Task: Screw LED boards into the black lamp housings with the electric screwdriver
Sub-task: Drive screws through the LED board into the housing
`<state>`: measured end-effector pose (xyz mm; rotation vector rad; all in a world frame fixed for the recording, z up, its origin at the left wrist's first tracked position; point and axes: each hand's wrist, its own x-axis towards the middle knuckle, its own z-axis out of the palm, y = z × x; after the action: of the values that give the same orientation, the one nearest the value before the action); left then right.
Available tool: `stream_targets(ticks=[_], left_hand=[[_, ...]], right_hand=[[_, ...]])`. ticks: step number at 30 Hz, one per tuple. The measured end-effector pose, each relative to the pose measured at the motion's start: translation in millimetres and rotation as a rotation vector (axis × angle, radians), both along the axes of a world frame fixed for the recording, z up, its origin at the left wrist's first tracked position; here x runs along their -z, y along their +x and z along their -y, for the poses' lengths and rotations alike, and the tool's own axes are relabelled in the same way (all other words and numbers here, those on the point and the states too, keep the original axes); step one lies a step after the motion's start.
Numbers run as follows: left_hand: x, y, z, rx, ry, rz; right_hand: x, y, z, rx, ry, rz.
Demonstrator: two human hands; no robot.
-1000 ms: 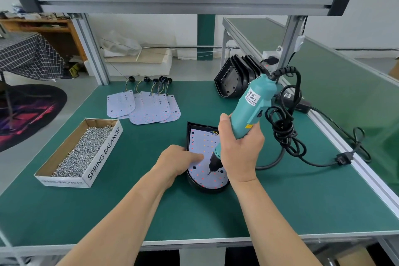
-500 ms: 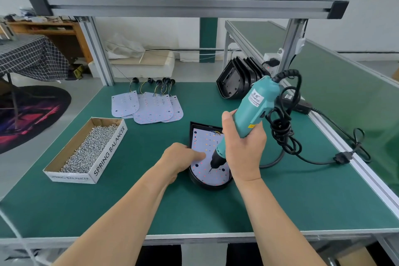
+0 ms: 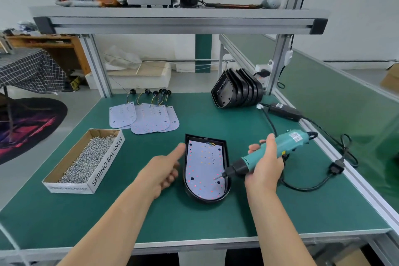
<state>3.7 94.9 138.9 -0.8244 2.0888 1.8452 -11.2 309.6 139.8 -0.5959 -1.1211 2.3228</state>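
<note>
The right hand point(image 3: 265, 171) is gripping the electric screwdriver point(image 3: 282, 146), bit slanting left over the near-right hole of the LED board point(image 3: 203, 164), left hand point(image 3: 159, 173) loosely curled alongside.

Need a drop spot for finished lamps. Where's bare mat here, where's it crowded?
Bare: back middle, between spare LED boards and stacked housings; front-left corner, before the screw box. Crowded: right side, looped cable and power adapter; centre, open housing between left hand and right hand gripping the screwdriver.
</note>
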Motion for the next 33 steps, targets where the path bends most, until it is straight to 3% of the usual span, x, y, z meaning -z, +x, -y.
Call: stream_targets(ticks=[3,8,11,19,27,33], left_hand=[[-3,0,17,-0.331,0.507,-0.123],[-11,20,20,-0.411,0.857,-0.219],[-11,24,17,-0.434,0.878,-0.262],[-16,36,9,-0.426,0.670,-0.320],[-28,50,15,-0.210,0.775,-0.247],[-32,55,7,-0.167,0.729,-0.293]], right_hand=[[11,2,-2,-0.021,-0.010,0.020],[15,2,-3,-0.065,-0.009,0.016],[16,4,-5,-0.068,-0.015,0.024],[15,7,-7,-0.072,-0.036,0.015],[14,8,-8,-0.055,-0.050,0.002],[14,10,-8,-0.065,-0.049,-0.005]])
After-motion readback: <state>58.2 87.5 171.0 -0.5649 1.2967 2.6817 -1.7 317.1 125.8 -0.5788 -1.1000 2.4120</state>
